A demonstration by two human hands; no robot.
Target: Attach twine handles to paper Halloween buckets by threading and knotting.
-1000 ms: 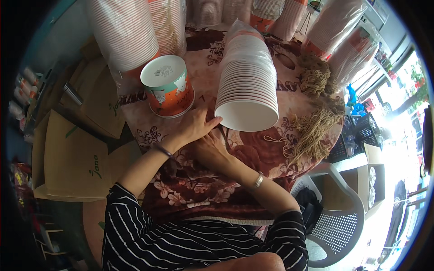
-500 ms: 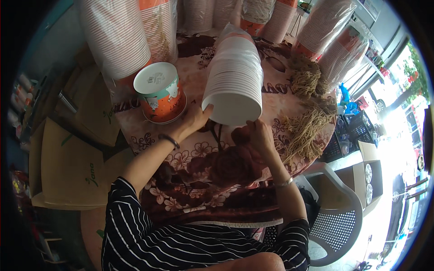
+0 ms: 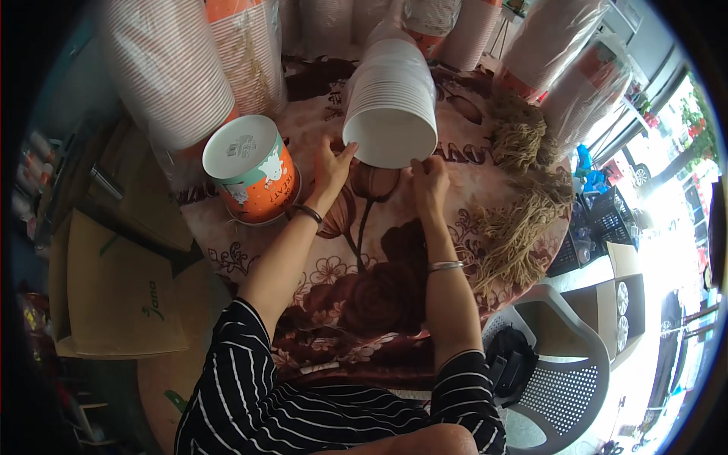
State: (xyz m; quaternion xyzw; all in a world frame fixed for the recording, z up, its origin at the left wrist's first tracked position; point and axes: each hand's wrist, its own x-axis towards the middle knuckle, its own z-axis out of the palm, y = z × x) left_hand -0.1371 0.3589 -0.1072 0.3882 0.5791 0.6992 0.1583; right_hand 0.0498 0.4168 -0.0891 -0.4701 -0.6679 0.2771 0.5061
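Note:
A stack of nested white paper buckets [image 3: 390, 136] lies on its side on the table, partly inside a clear plastic sleeve [image 3: 394, 44], its open mouth toward me. My left hand [image 3: 332, 171] holds the left edge of the mouth, thumb on the rim. At the lower right of the same rim, my right hand [image 3: 431, 184] has its fingers curled in a pinch; whether it also grips some plastic is hidden. Left of my left hand, an orange and green printed paper bucket [image 3: 262, 178] stands upside down on the cloth.
Tall sleeved stacks of buckets [image 3: 171, 68] line the table's back and sides. Bundles of tan twine [image 3: 512, 224] lie on the right of the flowered tablecloth [image 3: 371, 303]. A grey plastic chair [image 3: 561, 387] stands at right, cardboard boxes [image 3: 121, 288] at left.
Both hands have moved forward, away from me, along with the mouth of the bucket stack. The stack looks shorter, pushed farther back toward its sleeve. The upside-down bucket has not visibly moved on the table.

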